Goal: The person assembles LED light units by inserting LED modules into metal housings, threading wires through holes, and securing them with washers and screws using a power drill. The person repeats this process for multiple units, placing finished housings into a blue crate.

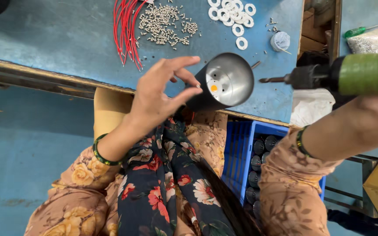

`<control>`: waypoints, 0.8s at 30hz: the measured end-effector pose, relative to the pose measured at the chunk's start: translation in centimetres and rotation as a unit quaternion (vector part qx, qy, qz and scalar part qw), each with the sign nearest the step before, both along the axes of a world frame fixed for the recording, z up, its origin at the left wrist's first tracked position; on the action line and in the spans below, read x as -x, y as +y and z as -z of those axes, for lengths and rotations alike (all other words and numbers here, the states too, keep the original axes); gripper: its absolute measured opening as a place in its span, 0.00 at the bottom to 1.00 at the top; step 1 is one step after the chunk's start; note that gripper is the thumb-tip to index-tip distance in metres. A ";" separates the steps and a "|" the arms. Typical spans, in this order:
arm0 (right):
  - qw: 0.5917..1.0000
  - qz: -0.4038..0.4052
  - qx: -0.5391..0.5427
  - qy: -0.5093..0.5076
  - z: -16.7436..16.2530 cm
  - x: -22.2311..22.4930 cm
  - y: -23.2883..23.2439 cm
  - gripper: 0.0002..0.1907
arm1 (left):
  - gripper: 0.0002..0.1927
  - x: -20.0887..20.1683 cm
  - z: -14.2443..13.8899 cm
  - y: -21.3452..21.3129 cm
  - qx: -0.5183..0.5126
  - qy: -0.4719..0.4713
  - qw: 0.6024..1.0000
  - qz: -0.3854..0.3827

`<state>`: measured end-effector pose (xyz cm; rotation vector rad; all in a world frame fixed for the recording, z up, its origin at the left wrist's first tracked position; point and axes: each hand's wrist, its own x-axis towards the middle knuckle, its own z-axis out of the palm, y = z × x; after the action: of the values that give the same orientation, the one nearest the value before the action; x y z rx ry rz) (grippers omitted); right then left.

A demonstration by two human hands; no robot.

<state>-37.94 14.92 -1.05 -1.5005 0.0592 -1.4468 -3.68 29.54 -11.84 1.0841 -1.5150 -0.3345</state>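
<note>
My left hand pinches a small screw between thumb and forefinger, right at the rim of a black lamp housing. The housing is a short cylinder with a shiny silver inside and a small yellow spot at its bottom. It lies tilted on the near edge of the blue table, its mouth facing up and right. My right hand grips an electric screwdriver with a green-wrapped body. Its bit points left, a short gap from the housing's rim. Both wrists wear green bangles.
On the table lie red wires, a heap of small screws, white rings and a small capped cup. A blue crate of black housings stands below the table edge. A bag of screws sits far right.
</note>
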 end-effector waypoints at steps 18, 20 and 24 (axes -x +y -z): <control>0.995 -0.033 -0.002 -0.096 1.1 -4.0 3.8 0.35 | 0.36 3.7 -1.4 1.5 0.045 -0.087 0.995 0.005; 0.995 -0.014 0.001 -0.104 1.4 -4.2 4.0 0.36 | 0.36 3.8 -1.5 1.4 0.041 -0.100 0.994 -0.002; 0.994 0.015 0.025 -0.102 2.4 -4.1 3.4 0.40 | 0.38 3.3 -2.1 1.1 0.042 -0.136 0.990 0.000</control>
<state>-33.86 18.30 -3.46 -1.3895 -0.0801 -1.6293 -7.00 30.68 -9.71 1.0963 -1.7543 -0.1245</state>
